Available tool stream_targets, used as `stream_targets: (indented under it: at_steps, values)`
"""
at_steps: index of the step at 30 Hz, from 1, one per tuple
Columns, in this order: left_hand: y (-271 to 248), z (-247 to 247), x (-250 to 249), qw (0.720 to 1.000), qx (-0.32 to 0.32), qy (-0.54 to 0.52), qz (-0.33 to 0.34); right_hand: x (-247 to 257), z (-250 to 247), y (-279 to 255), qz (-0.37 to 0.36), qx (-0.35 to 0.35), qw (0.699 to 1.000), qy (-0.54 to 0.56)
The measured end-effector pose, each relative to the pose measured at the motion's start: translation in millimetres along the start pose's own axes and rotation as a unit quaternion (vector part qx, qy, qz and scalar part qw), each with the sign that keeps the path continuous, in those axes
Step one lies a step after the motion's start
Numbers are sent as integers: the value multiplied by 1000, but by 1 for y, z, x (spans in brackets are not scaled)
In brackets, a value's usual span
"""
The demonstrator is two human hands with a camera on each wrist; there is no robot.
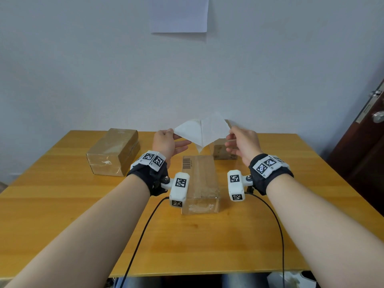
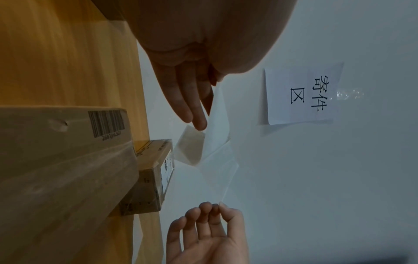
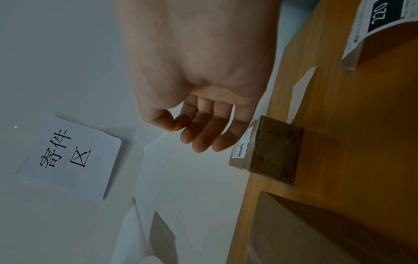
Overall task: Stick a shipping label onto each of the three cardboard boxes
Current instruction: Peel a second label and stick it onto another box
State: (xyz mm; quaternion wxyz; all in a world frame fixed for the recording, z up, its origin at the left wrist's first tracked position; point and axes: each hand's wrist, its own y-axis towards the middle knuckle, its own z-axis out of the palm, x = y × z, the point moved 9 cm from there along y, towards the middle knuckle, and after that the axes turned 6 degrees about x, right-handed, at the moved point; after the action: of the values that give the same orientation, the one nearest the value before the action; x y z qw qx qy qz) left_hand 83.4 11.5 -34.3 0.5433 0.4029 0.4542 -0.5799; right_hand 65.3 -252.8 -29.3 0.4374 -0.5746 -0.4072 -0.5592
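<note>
I hold a white label sheet point(image 1: 200, 132) in the air over the table's back half. It bends along a line down its middle, like two layers parting. My left hand point(image 1: 172, 133) pinches its left corner and my right hand point(image 1: 230, 134) pinches its right corner. In the left wrist view the sheet point(image 2: 217, 128) runs from my left fingers point(image 2: 192, 107) to the right hand point(image 2: 217, 209). Three taped cardboard boxes stand below: a wide one point(image 1: 112, 152) at the left, a long one with a barcode point(image 1: 200, 179) in the middle, and a small one point(image 1: 222, 150) behind it.
The wooden table point(image 1: 62, 204) ends at a pale wall, where a paper sign point(image 2: 303, 92) hangs. A dark door point(image 1: 369, 142) stands at the right. A printed strip marked "220" point(image 3: 384, 17) shows at the right wrist view's upper edge. Two black cables point(image 1: 141, 235) cross the front.
</note>
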Motion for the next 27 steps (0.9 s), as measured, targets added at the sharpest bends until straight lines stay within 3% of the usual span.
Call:
stream_targets:
  at_steps: [11, 27]
  values:
    - [4, -4, 10, 994, -26, -98, -40, -7, -8, -1, 28, -15, 997, 74]
    - [3, 6, 31, 966, -10, -229, -122, -23, -36, -3, 61, -22, 979, 191]
